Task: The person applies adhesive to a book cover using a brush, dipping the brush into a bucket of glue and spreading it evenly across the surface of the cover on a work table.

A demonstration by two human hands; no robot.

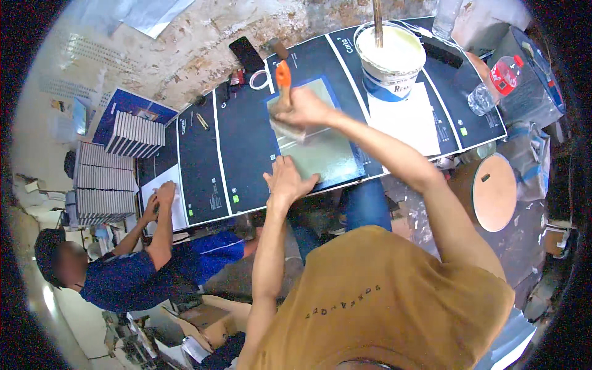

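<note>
My right hand (310, 108) is wrapped round a wide paintbrush (283, 83) with an orange handle. The brush's bristles (288, 131) rest on a grey-green sheet (320, 158), whose surface looks wet and shiny. A dark blue border shows along the sheet's far and right edges. My left hand (287, 181) lies with fingers spread at the sheet's near left corner, touching it and gripping nothing. To the right of the sheet, a white bucket (390, 73) holds a pale creamy substance, with a stick (377, 24) standing in it.
A phone (246, 54) and a tape roll (259, 79) lie at the back. White paper (407, 120) sits under the bucket, near a plastic bottle (495, 85). At left, a co-worker's hands (158, 200) touch white paper beside stacked books (135, 135). A round-topped stool (494, 192) stands right.
</note>
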